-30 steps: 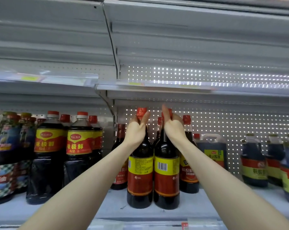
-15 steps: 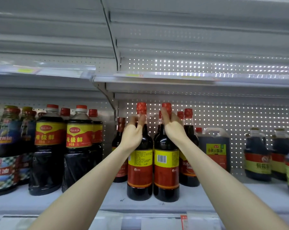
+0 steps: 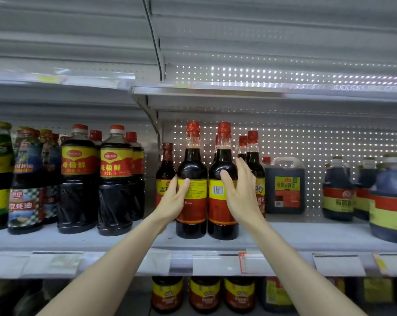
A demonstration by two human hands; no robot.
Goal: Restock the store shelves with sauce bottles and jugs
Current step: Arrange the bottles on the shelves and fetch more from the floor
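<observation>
Grey store shelf (image 3: pixel 306 236), pegboard back, both hands' fingers open — against two upright sauce bottles (image 3: pixel 191 190).

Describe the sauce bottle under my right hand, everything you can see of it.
The right-hand bottle is tall, clear and filled with dark sauce, with a red wrapped cap and a narrow neck. Its yellow and red label shows a barcode. It stands upright at the shelf front, close beside its twin. The right hand rests open on its label and shoulder, not closed in a grip.

Two dark sauce bottles (image 3: pixel 192 179) (image 3: pixel 222 179), red-capped with yellow-red labels, stand upright, touching, at the shelf (image 3: pixel 306 236) front.
</observation>
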